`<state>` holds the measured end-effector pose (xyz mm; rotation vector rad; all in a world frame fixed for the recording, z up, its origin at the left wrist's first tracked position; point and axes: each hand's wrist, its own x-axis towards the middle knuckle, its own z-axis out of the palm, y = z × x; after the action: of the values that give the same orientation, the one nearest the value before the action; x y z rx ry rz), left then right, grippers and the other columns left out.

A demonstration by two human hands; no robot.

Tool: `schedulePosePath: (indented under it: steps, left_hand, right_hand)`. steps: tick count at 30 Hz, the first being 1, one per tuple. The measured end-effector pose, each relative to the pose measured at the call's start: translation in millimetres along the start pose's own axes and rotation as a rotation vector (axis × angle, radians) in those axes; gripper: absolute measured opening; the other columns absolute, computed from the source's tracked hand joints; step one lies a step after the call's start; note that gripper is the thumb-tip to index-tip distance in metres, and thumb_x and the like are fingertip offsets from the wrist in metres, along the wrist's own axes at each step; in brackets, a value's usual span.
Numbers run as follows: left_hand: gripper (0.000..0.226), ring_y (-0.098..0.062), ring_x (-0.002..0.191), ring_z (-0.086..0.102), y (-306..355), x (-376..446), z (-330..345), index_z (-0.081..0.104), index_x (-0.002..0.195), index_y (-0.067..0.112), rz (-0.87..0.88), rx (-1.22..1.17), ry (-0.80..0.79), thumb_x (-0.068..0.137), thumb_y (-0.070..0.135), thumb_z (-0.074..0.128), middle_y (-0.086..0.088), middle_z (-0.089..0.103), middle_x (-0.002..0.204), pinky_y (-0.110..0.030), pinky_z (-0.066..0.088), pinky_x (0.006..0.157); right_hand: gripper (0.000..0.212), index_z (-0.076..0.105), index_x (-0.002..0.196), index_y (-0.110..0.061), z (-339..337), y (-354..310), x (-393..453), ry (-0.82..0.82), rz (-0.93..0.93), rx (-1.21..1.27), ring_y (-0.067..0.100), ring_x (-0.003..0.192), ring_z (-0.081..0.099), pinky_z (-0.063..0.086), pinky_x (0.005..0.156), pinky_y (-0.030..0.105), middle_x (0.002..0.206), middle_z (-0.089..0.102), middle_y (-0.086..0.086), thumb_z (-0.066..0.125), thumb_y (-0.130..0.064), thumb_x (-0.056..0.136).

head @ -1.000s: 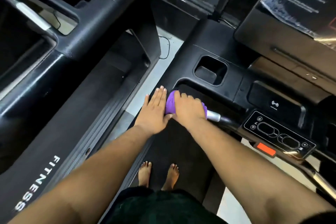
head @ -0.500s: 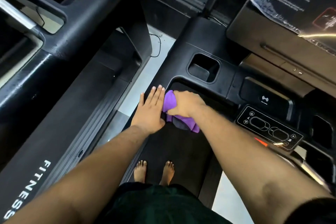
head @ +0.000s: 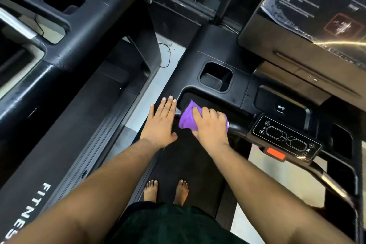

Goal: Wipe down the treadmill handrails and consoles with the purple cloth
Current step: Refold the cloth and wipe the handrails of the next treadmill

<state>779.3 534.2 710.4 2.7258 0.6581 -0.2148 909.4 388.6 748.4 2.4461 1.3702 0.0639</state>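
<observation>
Counts: 2 treadmills, near one and the one to its left. 1 purple cloth. 2 hands: left hand, right hand. 2 bare feet. 2 cup recesses, one per console. 1 button panel. 1 orange tab.
</observation>
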Motion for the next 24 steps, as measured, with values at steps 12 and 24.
schedulePosePath:
  steps: [12,24]
  left_hand:
    - [0.123,-0.024,0.158,-0.016,1.6,-1.7,-2.5,-0.016,0.162,0.015,0.002,-0.001,-0.011,0.081,0.045,0.072,-0.005,-0.018,0.171,-0.056,0.002,0.128]
    - [0.124,-0.026,0.158,-0.016,0.5,-2.0,-1.9,-0.018,0.161,0.015,0.015,0.015,0.002,0.083,0.049,0.072,-0.006,-0.018,0.171,-0.056,0.0,0.127]
  right_hand:
    - [0.081,0.049,0.135,-0.023,8.2,29.5,-18.1,-0.012,0.046,-0.031,0.029,0.094,0.058,0.042,0.08,0.043,0.108,0.058,0.006,0.073,-0.067,0.071]
    - [0.077,0.051,0.124,-0.023,4.5,54.5,-27.4,-0.109,0.129,0.02,0.03,0.094,0.06,0.042,0.08,0.044,0.103,0.06,0.005,0.074,-0.07,0.067]
